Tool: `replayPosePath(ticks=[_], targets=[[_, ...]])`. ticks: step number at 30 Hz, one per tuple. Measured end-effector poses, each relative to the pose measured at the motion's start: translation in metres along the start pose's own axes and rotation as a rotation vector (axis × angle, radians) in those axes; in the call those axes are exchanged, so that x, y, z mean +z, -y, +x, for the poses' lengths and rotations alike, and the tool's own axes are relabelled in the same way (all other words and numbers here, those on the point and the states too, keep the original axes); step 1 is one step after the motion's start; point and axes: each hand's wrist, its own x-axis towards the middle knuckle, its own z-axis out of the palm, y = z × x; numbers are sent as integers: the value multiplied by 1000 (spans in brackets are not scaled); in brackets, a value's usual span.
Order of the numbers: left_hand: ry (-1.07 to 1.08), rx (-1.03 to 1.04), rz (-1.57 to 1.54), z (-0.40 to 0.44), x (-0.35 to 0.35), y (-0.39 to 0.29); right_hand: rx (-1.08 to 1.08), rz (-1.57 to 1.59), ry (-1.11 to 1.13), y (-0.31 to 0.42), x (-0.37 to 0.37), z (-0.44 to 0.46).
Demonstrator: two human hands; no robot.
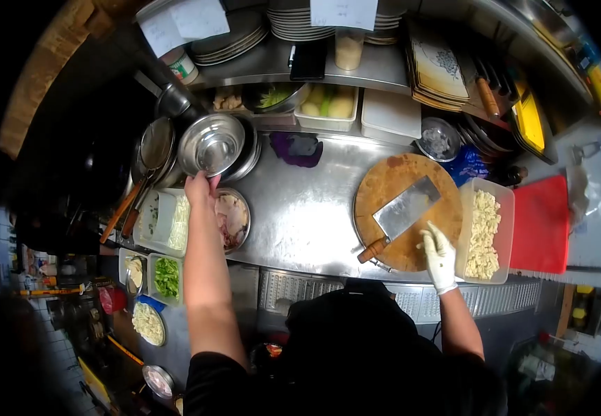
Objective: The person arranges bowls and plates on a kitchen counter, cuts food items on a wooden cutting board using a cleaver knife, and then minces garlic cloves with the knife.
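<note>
In the head view, my bare left hand (202, 190) reaches far forward. Its fingers grip the near rim of a shiny steel bowl (196, 147), which sits at the stack of metal bowls on the left. Just below that hand, a round metal bowl of raw meat (232, 218) is partly hidden by my forearm. My right hand (440, 256), in a white glove, is over the right edge of a round wooden chopping board (411, 256), fingers apart and holding nothing. A cleaver (406, 207) with a wooden handle lies flat on the board, left of the glove.
Right of the board stands a plastic tub of pale chopped food (484, 236), beside a red cutting board (542, 225). A purple cloth or bag (296, 149) lies on the steel counter (293, 208). Stacked plates (300, 24) fill the shelf above. Containers of greens (167, 277) stand at left.
</note>
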Motion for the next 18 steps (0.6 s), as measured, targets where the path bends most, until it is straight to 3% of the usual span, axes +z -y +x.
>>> replayPosePath(ticks=[2,3,6,8,10,11,13,15,16,17,18], targets=[[-143,193,210,32,0,38,22,-45,-39,-11,-17,18],[-134,318,268,-13,11,17,37,-114,-54,5,-21,27],[-162,588,521,-68,18,43,-87,-238,-93,-6,-28,79],[45,650,592,-136,27,62,-366,-376,-194,-37,-27,135],[385,535,641,-209,44,77,14,-13,-121,-16,-12,184],[614,297,817,-253,63,59,16,-78,-110,-5,-4,209],[979,486,721,-295,77,109,62,-211,-75,3,12,263],[1263,750,911,-339,100,99,175,-336,-28,-5,28,316],[1420,741,1128,-354,115,86,245,-390,-5,-8,35,338],[1484,818,1128,-360,119,95,369,-351,75,-8,40,353],[1544,897,1126,-363,121,105,311,-341,93,-44,49,381]])
